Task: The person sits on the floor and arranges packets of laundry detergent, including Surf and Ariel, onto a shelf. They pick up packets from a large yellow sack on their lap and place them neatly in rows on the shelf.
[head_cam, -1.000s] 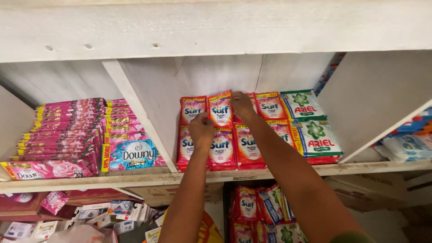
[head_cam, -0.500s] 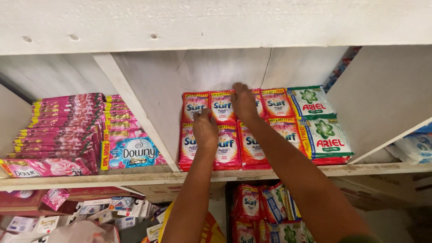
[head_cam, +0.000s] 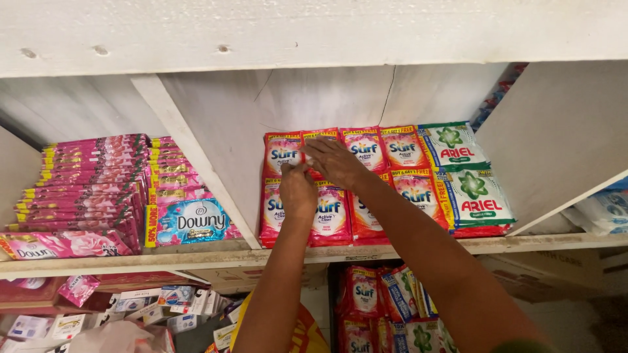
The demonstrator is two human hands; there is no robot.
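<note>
Now pressing both hands, left hand (head_cam: 297, 189) and right hand (head_cam: 335, 160), fingers half curled, flat on red sachets (head_cam: 330, 209) at frame centre, beside green sachets (head_cam: 471, 196).

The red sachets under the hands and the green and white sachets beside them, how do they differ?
The red sachets are red and pink; the green and white sachets have a green emblem on white. The red sachets fill most of the compartment in several columns; the green and white ones form one stack at its right end. Both hands, left hand and right hand, rest on red sachets; nothing touches the green and white ones. Both kinds lie flat in overlapping rows on the same white shelf.
</note>
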